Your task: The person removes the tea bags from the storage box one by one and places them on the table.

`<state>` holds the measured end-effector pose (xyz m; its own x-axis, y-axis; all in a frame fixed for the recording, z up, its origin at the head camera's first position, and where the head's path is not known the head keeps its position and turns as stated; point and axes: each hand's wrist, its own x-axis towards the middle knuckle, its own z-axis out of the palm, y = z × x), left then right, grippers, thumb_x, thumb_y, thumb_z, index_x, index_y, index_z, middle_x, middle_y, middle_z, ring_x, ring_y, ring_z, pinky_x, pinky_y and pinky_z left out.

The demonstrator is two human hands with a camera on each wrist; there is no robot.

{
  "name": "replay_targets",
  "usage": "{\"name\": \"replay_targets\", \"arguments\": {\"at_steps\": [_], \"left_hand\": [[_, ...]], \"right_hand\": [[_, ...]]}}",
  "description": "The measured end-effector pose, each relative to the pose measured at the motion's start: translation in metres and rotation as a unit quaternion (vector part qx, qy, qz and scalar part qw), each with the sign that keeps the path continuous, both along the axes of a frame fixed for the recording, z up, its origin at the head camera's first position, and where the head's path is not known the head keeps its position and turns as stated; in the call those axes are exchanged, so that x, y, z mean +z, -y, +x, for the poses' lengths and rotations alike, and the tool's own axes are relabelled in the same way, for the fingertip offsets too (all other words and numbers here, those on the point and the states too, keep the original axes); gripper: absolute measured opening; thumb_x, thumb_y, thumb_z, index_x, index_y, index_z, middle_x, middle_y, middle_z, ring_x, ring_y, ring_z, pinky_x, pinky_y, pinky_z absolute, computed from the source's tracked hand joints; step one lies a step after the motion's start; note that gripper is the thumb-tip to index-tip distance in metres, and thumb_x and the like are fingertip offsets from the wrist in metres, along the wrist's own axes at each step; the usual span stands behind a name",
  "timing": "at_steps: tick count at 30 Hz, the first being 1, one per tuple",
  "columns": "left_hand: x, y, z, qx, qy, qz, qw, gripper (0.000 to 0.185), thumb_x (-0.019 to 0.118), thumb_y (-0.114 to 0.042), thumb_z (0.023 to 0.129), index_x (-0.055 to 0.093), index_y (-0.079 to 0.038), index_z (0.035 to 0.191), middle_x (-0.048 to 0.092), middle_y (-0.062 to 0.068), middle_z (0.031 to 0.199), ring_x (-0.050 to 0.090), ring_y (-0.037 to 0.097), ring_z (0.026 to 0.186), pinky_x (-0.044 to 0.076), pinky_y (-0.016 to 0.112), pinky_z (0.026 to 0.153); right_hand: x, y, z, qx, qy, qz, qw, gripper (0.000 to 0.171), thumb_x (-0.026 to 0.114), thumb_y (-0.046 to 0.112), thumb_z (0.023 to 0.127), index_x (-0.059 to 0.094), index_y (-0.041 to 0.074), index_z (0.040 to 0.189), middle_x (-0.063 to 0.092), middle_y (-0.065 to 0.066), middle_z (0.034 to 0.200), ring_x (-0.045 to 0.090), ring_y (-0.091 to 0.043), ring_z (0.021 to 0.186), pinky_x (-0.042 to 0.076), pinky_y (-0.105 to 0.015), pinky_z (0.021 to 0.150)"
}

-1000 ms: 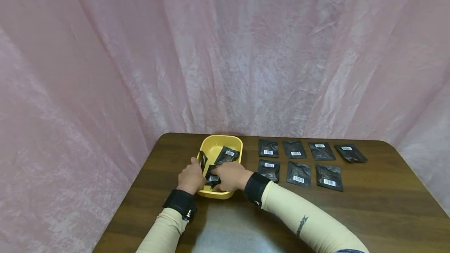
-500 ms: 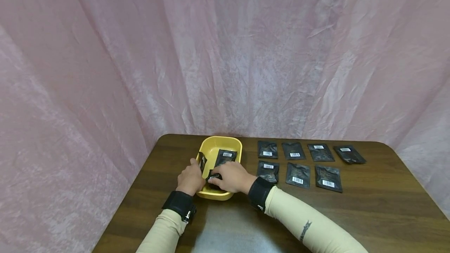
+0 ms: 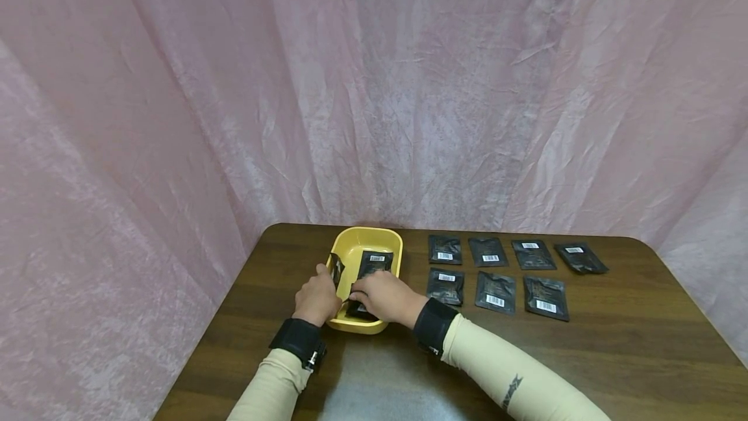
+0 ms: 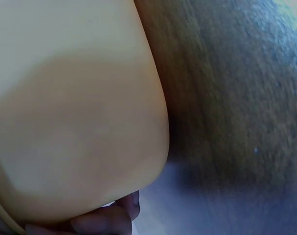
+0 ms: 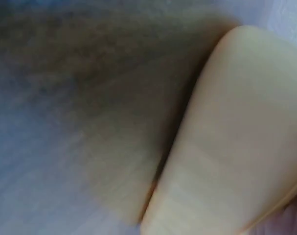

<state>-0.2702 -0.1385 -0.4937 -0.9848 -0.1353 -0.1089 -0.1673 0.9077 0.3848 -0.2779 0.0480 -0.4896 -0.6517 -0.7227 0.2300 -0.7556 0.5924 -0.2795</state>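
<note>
Presently we list: left hand (image 3: 317,297) at the left rim of the yellow tray (image 3: 352,247), its grip unclear to us — black packets (image 3: 377,260) inside, right hand (image 3: 387,297) over them, pinch undeterminable — seven further packets (image 3: 495,291), on the table (image 3: 619,330)

Brown table (image 3: 619,343), yellow tub (image 3: 366,238), seven black packets (image 3: 495,288) in rows

Cream sleeves (image 3: 497,362) (one dark-marked) meet black wristbands (image 3: 434,325).

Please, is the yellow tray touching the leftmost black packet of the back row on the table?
Apart: the head view shows a strip of table between the tray and that packet.
</note>
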Motion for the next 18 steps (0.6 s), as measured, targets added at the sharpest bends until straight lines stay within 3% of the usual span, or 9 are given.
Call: {"name": "replay_targets", "arguments": {"at_steps": [7,14,18], "left_hand": [[0.0023,-0.0004,0.0002,0.004,0.008,0.002,1.0,0.052,0.08,-0.014,0.088,0.045,0.0,0.125,0.07,0.023,0.102,0.071,0.038,0.089,0.055,0.055,0.078],[0.002,0.0001,-0.0009,0.002,0.004,0.001,1.0,0.051,0.078,-0.013,0.086,0.045,-0.001,0.123,0.07,0.023,0.1,0.071,0.038,0.088,0.055,0.055,0.077],[0.003,-0.0009,-0.0004,0.006,0.014,0.002,0.9999,0.053,0.08,-0.013,0.087,0.045,-0.001,0.124,0.07,0.022,0.101,0.07,0.037,0.088,0.054,0.054,0.077]], "right_hand": [[0.0033,0.001,-0.001,0.005,-0.02,0.039,0.999,0.02,0.073,0.034,0.101,0.078,0.015,0.106,0.077,0.003,0.093,0.074,-0.01,0.085,0.058,-0.029,0.077],[0.0064,0.0004,-0.0014,-0.008,0.004,0.07,0.998,0.039,0.08,0.035,0.096,0.077,0.007,0.124,0.079,-0.005,0.117,0.075,-0.018,0.108,0.06,-0.032,0.093],[0.0074,-0.0001,-0.0029,-0.014,0.016,0.083,0.996,0.04,0.078,0.028,0.097,0.075,0.006,0.129,0.075,-0.007,0.127,0.073,-0.021,0.118,0.059,-0.034,0.101]]}}
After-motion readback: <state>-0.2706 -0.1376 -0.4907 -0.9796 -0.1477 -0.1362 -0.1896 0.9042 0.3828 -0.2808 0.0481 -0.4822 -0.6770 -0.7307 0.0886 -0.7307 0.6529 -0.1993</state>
